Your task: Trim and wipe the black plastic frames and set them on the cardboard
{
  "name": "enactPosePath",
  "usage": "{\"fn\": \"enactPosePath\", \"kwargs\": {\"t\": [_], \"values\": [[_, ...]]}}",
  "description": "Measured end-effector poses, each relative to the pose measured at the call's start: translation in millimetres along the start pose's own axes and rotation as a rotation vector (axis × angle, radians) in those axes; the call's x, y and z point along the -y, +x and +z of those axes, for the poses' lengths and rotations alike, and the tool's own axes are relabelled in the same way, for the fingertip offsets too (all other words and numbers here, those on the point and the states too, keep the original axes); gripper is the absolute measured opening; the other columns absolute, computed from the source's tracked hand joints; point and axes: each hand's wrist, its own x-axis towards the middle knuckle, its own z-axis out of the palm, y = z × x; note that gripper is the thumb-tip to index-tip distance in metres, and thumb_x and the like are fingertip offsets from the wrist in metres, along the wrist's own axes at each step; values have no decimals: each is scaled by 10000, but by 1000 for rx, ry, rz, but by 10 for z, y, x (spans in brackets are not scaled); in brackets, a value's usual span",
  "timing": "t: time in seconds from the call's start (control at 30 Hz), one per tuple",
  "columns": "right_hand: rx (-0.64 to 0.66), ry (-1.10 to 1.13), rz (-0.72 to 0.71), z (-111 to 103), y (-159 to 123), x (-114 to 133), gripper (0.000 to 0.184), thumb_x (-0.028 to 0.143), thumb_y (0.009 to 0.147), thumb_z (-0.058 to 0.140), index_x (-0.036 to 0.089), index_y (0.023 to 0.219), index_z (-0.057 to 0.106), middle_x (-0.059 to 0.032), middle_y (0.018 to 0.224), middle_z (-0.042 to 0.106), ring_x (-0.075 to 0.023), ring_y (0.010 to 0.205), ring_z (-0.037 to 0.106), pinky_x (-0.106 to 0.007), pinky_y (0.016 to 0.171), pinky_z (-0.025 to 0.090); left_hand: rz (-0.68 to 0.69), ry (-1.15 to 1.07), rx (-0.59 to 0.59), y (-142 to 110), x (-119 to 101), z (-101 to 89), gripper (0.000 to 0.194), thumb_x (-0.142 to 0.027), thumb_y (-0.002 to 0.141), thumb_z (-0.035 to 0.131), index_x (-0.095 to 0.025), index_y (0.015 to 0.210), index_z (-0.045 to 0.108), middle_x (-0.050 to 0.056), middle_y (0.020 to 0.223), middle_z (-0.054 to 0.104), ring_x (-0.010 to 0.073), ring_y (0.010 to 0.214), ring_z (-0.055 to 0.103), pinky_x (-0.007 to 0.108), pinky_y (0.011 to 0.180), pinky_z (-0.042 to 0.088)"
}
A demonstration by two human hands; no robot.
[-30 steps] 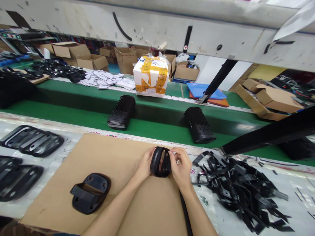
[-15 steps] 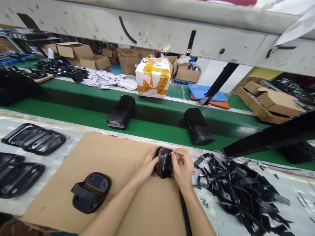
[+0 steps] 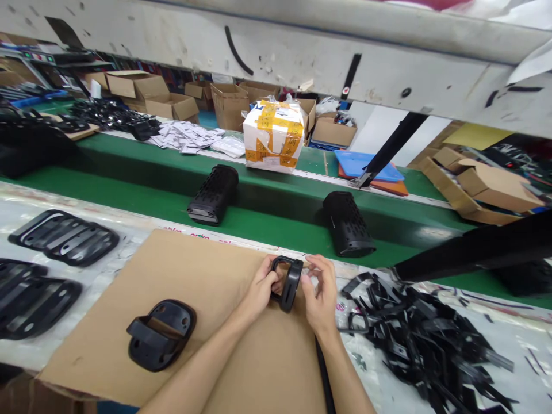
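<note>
Above the far right part of the cardboard sheet [image 3: 211,264], my left hand [image 3: 261,286] grips a black plastic bracket [image 3: 292,284] by its left side. The bracket is tilted, its curved band facing right and an opening showing behind it. My right hand [image 3: 321,293] is just right of the bracket, thumb and forefinger apart; whether a fingertip touches the bracket's edge I cannot tell. A similar black bracket [image 3: 161,334], a holed base with a raised band, lies on the cardboard at lower left.
Black strips and parts [image 3: 426,339] are heaped on the right. Oval black plates [image 3: 64,237] overlap on the left. Two perforated black housings [image 3: 214,194] sit on the green conveyor [image 3: 271,221]. A taped white box [image 3: 274,135] stands behind, and a beam [image 3: 280,52] crosses overhead.
The bracket has been turned so its band faces more to the right and its opening shows. My right fingers have loosened from it. The camera view has shifted slightly.
</note>
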Motion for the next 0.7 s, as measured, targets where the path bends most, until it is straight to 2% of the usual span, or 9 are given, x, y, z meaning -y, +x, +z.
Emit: {"fn": "enactPosePath", "kwargs": {"t": [0.1,0.2,0.3,0.4,0.5,0.7], "values": [[147,59,12,-1,-37,-27,594,583,1051,554,260,1543,479,-162,1541,487,-335,1368,542,-527,1065,537,9,-5,20,-12,-33,6,243,-287,729,611,-212,951,545,-89,660,441,90,542,374,222,537,339],[260,38,-1,-7,-48,-21,754,679,1015,567,260,1616,388,-167,1610,445,-367,1474,456,-595,1197,423,16,-7,46,-45,-66,9,260,-304,770,669,-202,994,585,-70,694,487,102,579,405,235,572,371],[245,11,-46,-18,-28,13,677,652,1018,581,260,1558,467,-155,1517,549,-361,1430,506,-584,1194,428,7,-25,80,-72,-77,9,326,-439,853,724,-195,1041,618,-47,719,530,124,627,466,249,616,405],[241,25,-53,-23,-5,47,581,634,1036,554,266,1485,533,-139,1424,616,-348,1350,567,-563,1151,467,25,-11,45,-66,-77,-4,406,-584,924,671,-181,940,631,-18,738,580,140,670,527,260,669,443],[252,22,-51,-20,3,66,559,649,1031,545,266,1439,564,-134,1360,647,-350,1295,595,-555,1111,491,60,93,23,-35,-82,-25,448,-612,923,675,-174,837,630,-6,738,614,143,671,558,265,694,470],[237,9,-63,8,-2,69,502,598,1008,610,257,1377,605,-122,1313,668,-333,1241,617,-520,1076,508,112,222,6,-10,-58,-47,441,-628,942,630,-189,909,657,0,733,650,171,647,606,285,649,505]]}}
